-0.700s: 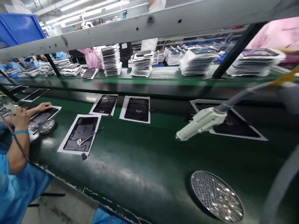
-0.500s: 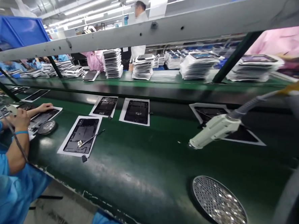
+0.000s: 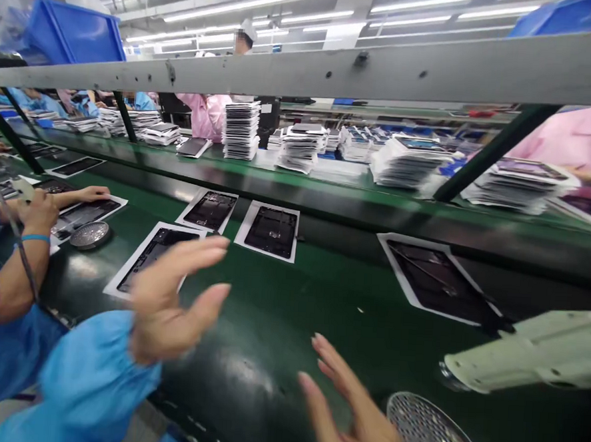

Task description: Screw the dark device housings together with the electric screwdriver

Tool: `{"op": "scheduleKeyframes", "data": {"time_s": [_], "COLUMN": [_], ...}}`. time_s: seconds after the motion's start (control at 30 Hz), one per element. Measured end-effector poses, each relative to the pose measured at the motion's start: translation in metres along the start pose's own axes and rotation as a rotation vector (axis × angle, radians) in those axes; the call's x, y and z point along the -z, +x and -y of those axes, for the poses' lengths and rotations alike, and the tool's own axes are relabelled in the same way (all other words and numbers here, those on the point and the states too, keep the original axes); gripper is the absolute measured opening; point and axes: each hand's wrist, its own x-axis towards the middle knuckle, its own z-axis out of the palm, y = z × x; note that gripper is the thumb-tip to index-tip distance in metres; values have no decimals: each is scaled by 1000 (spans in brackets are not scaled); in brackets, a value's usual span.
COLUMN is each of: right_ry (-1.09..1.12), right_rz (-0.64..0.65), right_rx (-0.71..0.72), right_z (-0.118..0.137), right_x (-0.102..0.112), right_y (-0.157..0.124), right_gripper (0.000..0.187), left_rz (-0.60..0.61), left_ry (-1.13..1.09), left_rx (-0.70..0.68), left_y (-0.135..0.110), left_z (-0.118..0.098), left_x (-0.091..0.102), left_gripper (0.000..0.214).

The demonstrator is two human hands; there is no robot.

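Note:
My left hand (image 3: 178, 297), in a blue sleeve, is raised over the green bench with thumb and fingers apart and nothing between them. Behind it lies a black tablet housing (image 3: 149, 255) on a white sheet, partly covered by the hand. Low in the middle, my right hand (image 3: 349, 408) reaches in with its fingers spread, holding nothing. Just right of it sits a round perforated metal dish (image 3: 433, 433) with shiny small parts. A pale green electric screwdriver (image 3: 528, 352) hangs above the dish, apart from my hand.
Further tablet housings on white sheets lie at the back (image 3: 209, 209), centre (image 3: 269, 229) and right (image 3: 435, 276). At left, a co-worker's hands (image 3: 40, 212) work beside another round dish (image 3: 90, 234). A grey rail (image 3: 294, 74) crosses above; stacked tablets (image 3: 300, 148) stand on the shelf behind.
Both my hands have come into view, open, the left one over the near housing, the right one beside the dish. My view has shifted; the screwdriver now appears lower and further right.

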Motion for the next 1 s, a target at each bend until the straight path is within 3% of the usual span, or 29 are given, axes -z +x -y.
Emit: {"op": "scheduleKeyframes", "data": {"time_s": [0.07,0.13,0.2,0.23,0.3,0.53,0.73,0.87,1.0], "right_ry": [-174,-367,-511,-556,-607,-687,-768,-744,-634], "right_rz": [179,262,299,304,315,307,332,285,301], "right_rx": [182,299,302,283,240,263,253,335,245], "right_z": [-16,-33,-47,-52,-56,-61,-65,-65,-64], "right_x": [-29,-52,-68,-73,-82,-93,-96,-97,-96], "right_y": [-7,-16,-23,-25,-27,-30,-29,-25,-25], "right_gripper": [45,59,67,70,75,79,80,79,74], "left_rz": [159,402,827,981,1139,1252,1354,1301,1271], "left_ry": [50,154,308,367,432,631,620,602,534], "left_rx": [-10,35,154,166,155,72,-23,-72,-129], "left_y": [-21,-43,-56,-58,-50,24,40,42,37], "left_z": [25,56,85,97,116,164,189,178,128], "left_x": [-40,-81,-115,-130,-153,-212,-226,-220,-217], "left_gripper": [23,20,27,30,32,36,34,38,36]}}
